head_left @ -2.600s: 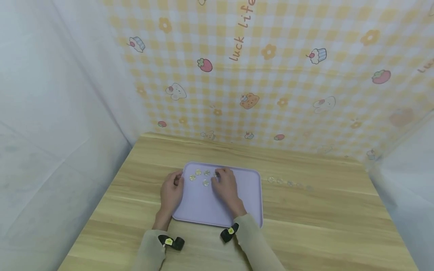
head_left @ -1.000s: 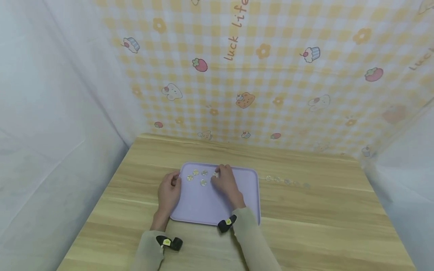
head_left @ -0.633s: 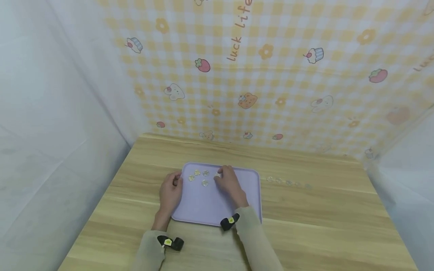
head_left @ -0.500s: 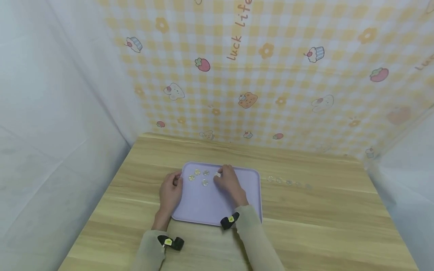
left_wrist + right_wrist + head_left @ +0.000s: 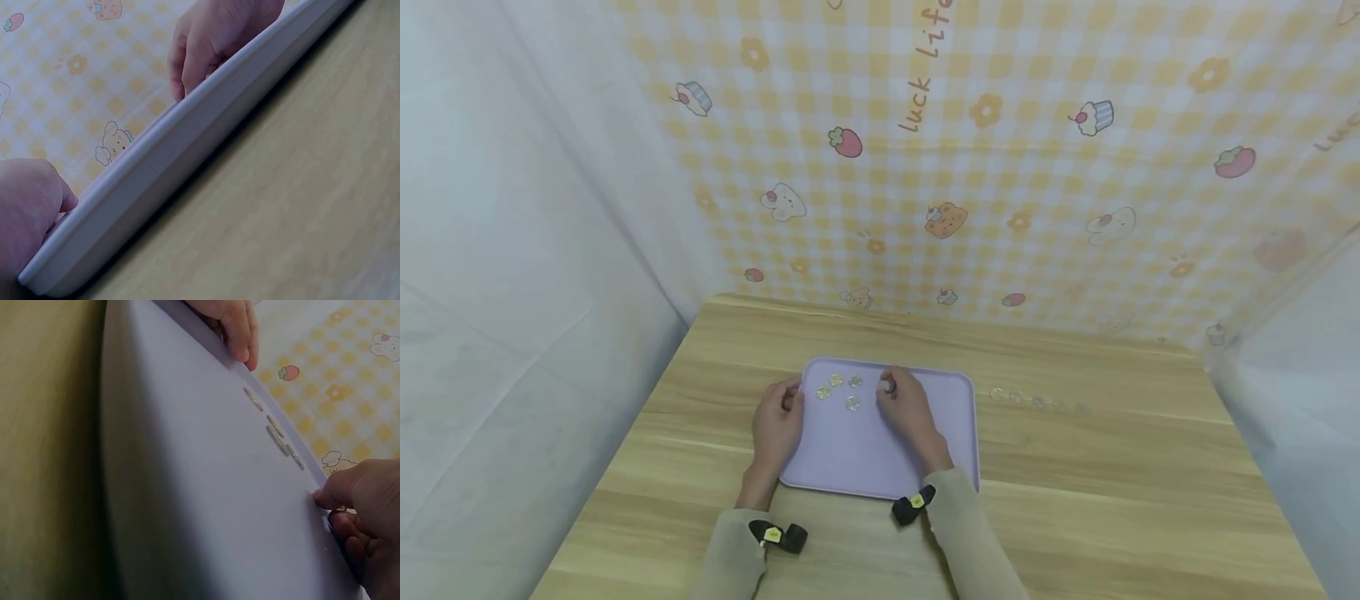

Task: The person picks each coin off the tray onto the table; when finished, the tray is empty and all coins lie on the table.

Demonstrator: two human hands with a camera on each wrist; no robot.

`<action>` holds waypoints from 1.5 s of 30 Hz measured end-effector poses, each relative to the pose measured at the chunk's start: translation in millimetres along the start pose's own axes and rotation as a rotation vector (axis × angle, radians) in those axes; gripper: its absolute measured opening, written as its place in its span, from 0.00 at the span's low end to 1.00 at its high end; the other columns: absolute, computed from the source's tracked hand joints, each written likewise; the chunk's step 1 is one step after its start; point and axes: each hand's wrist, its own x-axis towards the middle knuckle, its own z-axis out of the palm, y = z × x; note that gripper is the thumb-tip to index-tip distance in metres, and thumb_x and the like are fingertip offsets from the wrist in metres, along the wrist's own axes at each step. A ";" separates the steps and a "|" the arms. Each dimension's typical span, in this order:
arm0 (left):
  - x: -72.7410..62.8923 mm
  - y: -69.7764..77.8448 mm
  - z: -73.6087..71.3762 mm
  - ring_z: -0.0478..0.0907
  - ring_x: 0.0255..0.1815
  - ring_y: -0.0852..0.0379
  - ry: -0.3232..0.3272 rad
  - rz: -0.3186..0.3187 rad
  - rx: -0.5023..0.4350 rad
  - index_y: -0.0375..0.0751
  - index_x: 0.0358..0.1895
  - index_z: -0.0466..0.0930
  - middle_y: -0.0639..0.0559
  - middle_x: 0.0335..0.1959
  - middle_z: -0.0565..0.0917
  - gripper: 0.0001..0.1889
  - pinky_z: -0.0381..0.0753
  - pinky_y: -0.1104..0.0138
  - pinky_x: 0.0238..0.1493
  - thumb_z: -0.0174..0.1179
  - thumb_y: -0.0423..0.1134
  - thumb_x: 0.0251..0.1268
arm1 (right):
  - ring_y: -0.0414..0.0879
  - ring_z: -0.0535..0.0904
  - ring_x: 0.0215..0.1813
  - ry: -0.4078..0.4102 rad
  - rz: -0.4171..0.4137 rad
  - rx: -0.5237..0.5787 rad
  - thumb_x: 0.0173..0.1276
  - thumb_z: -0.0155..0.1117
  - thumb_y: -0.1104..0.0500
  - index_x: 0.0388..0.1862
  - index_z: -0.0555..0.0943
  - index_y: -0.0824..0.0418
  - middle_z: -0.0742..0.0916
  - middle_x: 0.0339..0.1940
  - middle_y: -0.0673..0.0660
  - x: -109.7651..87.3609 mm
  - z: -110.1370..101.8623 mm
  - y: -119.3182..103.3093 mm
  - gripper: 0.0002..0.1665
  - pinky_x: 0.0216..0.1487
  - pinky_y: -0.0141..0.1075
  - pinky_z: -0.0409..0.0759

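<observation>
A pale purple tray (image 5: 865, 454) lies on the wooden table with several small round coins (image 5: 852, 403) near its far left corner. My left hand (image 5: 777, 425) grips the tray's left rim, its fingers bent at the edge; the right wrist view shows its fingertips (image 5: 242, 355) on that rim. Over the far middle part of the tray, my right hand (image 5: 907, 407) pinches a coin (image 5: 884, 386) between thumb and fingers, close above the tray surface. In the right wrist view, most of that coin is hidden by the right hand (image 5: 369, 506).
To the right of the tray, a row of several clear, pale discs (image 5: 1039, 402) lies on the wooden table (image 5: 1112, 483). A yellow checked cloth (image 5: 970, 167) hangs behind the table's far edge. White sheets (image 5: 550, 250) stand at both sides.
My right hand has shifted slightly right along the tray, and the coin at its fingertips has come up tilted between them. The left hand and the other coins stay put.
</observation>
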 end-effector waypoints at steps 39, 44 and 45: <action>-0.4 2.5 -1.9 0.77 0.36 0.54 -0.036 -0.019 0.018 0.38 0.56 0.81 0.47 0.40 0.81 0.14 0.76 0.69 0.35 0.56 0.37 0.72 | 0.47 0.82 0.44 0.182 -0.245 -0.116 0.62 0.67 0.60 0.40 0.88 0.62 0.85 0.39 0.54 -5.5 5.1 8.4 0.10 0.50 0.38 0.82; -0.9 2.6 -1.9 0.77 0.36 0.53 -0.033 -0.010 0.021 0.36 0.56 0.81 0.46 0.41 0.82 0.14 0.75 0.69 0.35 0.56 0.36 0.72 | 0.47 0.83 0.44 0.221 -0.255 -0.072 0.62 0.68 0.60 0.41 0.88 0.62 0.87 0.40 0.54 -6.7 4.9 9.9 0.10 0.49 0.39 0.82; -1.0 3.0 -2.1 0.77 0.36 0.53 -0.032 -0.006 0.022 0.36 0.55 0.81 0.45 0.41 0.82 0.14 0.75 0.69 0.35 0.56 0.36 0.72 | 0.46 0.83 0.44 0.231 -0.261 -0.068 0.62 0.68 0.60 0.41 0.87 0.61 0.87 0.40 0.54 -6.6 5.1 10.6 0.10 0.49 0.38 0.82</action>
